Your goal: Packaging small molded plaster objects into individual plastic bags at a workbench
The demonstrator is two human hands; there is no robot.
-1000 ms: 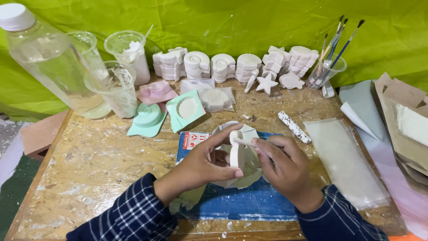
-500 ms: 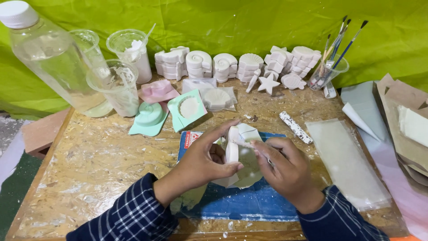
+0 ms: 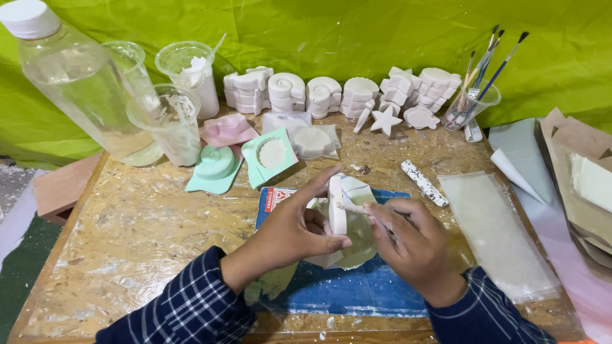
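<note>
Hands meet over a blue mat (image 3: 331,293) at the front of the desk (image 3: 127,236). The left hand (image 3: 293,229) is closed on a flat white plaster piece (image 3: 336,205), held upright on its edge between thumb and outstretched forefinger. The right hand (image 3: 411,245) is curled shut around a thin tool (image 3: 357,209), whose tip touches the piece's side. Under the piece, on the mat, lies a pale green mould (image 3: 357,239). Beyond the mat sit two mint moulds (image 3: 245,162), then a row of stacked white casts (image 3: 338,92) along the green cloth (image 3: 331,32). Left of the mat, well apart, stands a clear plastic bottle (image 3: 83,83) with cups (image 3: 169,121); right of it, a cup of brushes (image 3: 475,95).
</note>
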